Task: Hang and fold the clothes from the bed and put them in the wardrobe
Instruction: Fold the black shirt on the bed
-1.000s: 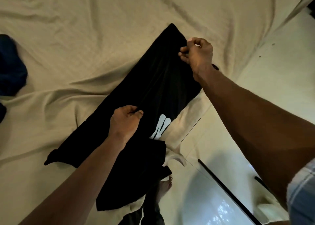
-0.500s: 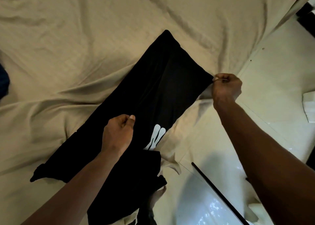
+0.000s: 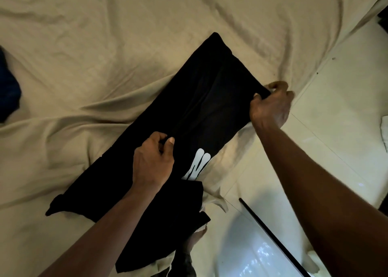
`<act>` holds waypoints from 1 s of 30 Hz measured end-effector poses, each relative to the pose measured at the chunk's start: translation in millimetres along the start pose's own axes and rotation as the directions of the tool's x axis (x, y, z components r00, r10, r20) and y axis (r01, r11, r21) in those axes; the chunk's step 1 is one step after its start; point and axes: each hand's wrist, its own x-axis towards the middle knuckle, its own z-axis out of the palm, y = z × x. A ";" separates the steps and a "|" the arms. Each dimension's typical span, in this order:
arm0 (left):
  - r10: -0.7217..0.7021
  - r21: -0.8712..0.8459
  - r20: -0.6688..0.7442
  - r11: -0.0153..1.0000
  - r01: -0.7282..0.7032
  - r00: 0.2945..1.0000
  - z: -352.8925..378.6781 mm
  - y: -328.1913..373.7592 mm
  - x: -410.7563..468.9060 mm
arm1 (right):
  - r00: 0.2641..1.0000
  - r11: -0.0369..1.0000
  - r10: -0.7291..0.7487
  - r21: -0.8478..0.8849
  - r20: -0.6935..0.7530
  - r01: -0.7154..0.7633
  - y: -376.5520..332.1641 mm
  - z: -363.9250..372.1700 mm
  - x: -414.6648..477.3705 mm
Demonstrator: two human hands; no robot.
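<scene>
Black garment point(image 3: 199, 109) on beige sheet point(image 3: 94, 46), my left hand point(image 3: 153, 161) pinching its middle, right hand point(image 3: 270, 106) pinching its corner, blue cloth point(image 3: 8, 92) left, rod point(image 3: 273, 239) near right.

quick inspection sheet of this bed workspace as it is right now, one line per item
surface: wrinkled beige bed sheet
job's things: black garment with white print, lying diagonally on the sheet
clutter: dark blue cloth at the left edge
hands: left hand pinches the garment's middle; right hand grips its right corner
cables: nothing seen
surroundings: pale floor beside the bed, thin dark rod over it
</scene>
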 end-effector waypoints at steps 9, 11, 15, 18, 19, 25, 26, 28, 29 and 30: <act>0.023 -0.100 0.050 0.995 -0.018 0.999 -2.8 23.9 5.1 | 0.908 0.950 -0.271 0.240 0.320 0.199 -37.8 26.6 -52.6; 0.052 -0.118 0.035 0.992 -0.048 0.998 -1.6 26.5 7.3 | 0.946 0.984 -0.150 0.131 0.287 0.117 -55.5 26.2 -37.9; 0.126 -0.209 -0.048 0.969 -0.133 0.991 1.2 24.1 7.7 | 0.954 0.968 -0.046 0.247 0.297 -0.030 -80.1 40.0 -2.3; 0.123 -0.273 -0.111 0.950 -0.150 0.986 1.6 21.8 8.8 | 0.930 0.763 -0.030 0.609 0.366 -0.216 -74.7 46.5 -0.1; 0.104 -0.264 -0.117 0.955 -0.131 0.988 2.3 19.4 11.0 | 0.924 0.756 -0.057 0.621 0.378 -0.207 -69.9 47.9 -2.4; 0.261 0.017 -0.155 0.965 -0.261 0.953 -5.4 3.1 4.5 | 0.824 0.923 -0.352 0.312 0.445 0.226 -53.0 58.8 -22.3; 0.339 0.093 -0.158 0.940 -0.328 0.927 -9.2 0.8 -3.9 | 0.810 0.917 -0.381 0.292 0.445 0.271 -54.2 57.8 -25.7; 0.478 0.184 -0.141 0.873 -0.452 0.867 -17.0 -6.8 -25.9 | 0.799 0.912 -0.400 0.278 0.449 0.301 -54.5 55.0 -30.7; 0.532 0.200 -0.112 0.840 -0.505 0.840 -18.5 -15.8 -39.5 | 0.791 0.910 -0.406 0.279 0.458 0.306 -54.0 51.6 -34.7; 0.576 0.215 -0.070 0.806 -0.551 0.815 -19.7 -25.8 -54.1 | 0.778 0.908 -0.414 0.280 0.472 0.313 -52.9 47.8 -40.0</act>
